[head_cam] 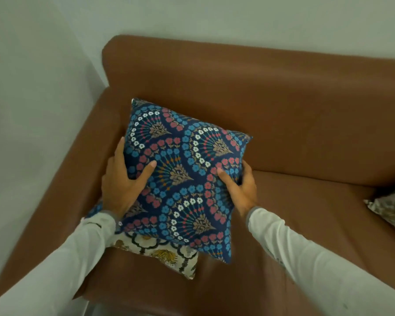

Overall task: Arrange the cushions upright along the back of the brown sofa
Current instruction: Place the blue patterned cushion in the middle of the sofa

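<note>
Head view has us looking down at the left end of the brown sofa (pixel 283 92), and we're mid-carry with the blue floral cushion (pixel 185 179). Our left hand (pixel 123 185) clamps its left edge, thumb on the front face, and our right hand (pixel 240 190) pinches the right edge the same way, so both grips are closed on that cushion. It's tilted, top corner leaning toward the backrest, and we can't tell for sure whether that corner touches the sofa yet.

Underneath it, a cream cushion with yellow print (pixel 164 254) lies flat on the seat, and another pale patterned cushion (pixel 390 208) lies flat at the right edge of view. So we'd say we're on cushion one of at least three.

Next move, as we read it: push the blue one back into the corner by the armrest (pixel 62 185), stand it on its bottom edge against the backrest, then let go and grab the cream one.
</note>
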A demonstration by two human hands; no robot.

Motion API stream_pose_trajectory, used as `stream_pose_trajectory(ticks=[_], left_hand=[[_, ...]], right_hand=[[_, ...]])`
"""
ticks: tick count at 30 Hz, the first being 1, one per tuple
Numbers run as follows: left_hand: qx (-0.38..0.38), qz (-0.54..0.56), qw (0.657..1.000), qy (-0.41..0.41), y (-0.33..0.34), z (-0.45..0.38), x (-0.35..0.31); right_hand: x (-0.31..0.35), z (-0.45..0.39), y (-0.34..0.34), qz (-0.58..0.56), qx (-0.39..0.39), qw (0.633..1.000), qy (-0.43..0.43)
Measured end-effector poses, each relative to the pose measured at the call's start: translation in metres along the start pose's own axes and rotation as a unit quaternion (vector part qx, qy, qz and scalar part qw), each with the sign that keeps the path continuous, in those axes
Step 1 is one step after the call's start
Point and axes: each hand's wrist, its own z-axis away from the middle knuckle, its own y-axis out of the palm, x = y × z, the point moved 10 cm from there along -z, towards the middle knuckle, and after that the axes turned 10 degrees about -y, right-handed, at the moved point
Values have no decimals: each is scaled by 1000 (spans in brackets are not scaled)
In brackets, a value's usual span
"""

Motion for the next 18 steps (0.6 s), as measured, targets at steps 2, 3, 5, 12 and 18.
stream_pose_trajectory(ticks=[2, 3, 5, 12, 18], left_hand=[[31, 61, 997, 34, 33, 19, -28], [53, 78, 994, 54, 55, 31, -45], [97, 89, 987, 97, 105, 53, -81], [201, 81, 971, 100, 263, 109, -135], [214, 78, 972, 56, 322, 129, -126]], right_hand=[[1, 7, -52, -2, -55, 998, -19], [4, 9, -81, 7, -84, 996, -31], [7, 10, -140, 30, -142, 988, -61], [-10, -7, -287, 124, -196, 969, -90], [-27, -40, -324, 177, -148, 965, -127]])
